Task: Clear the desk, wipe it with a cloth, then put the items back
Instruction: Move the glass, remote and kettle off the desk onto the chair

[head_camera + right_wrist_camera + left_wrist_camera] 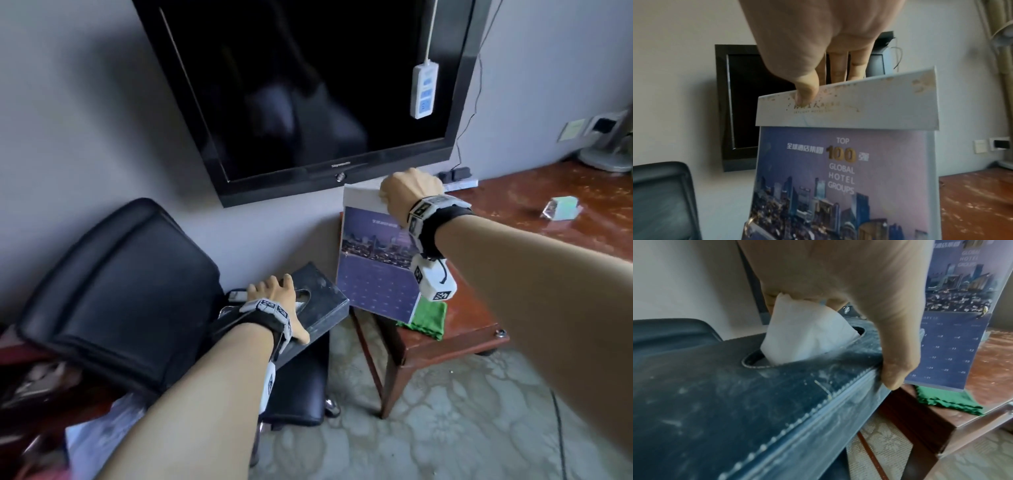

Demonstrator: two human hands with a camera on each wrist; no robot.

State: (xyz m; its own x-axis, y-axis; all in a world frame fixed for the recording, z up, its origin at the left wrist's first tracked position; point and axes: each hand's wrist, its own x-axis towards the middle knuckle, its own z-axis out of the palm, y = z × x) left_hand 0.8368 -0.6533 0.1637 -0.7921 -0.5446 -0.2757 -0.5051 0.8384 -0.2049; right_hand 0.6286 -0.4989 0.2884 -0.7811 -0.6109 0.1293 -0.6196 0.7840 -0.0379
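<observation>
My left hand (274, 301) grips a dark leather tissue box (320, 308) from above, thumb on its near side (898, 369), fingers over the far edge. The box is over the black chair seat, left of the desk. White tissue (807, 334) sticks out of its slot. My right hand (409, 190) pinches the top edge of an upright desk calendar (373, 270) with a purple city picture, thumb (806, 91) in front, fingers behind. The calendar's foot is at the desk's left end, partly over a green cloth (428, 317).
The reddish wooden desk (534, 219) runs right along the wall, with a small pale box (561, 207), a power strip (455, 174) and a fan base (603, 157). A black chair (116, 287) stands left. A wall TV (301, 92) hangs above; a white power strip (424, 90) dangles.
</observation>
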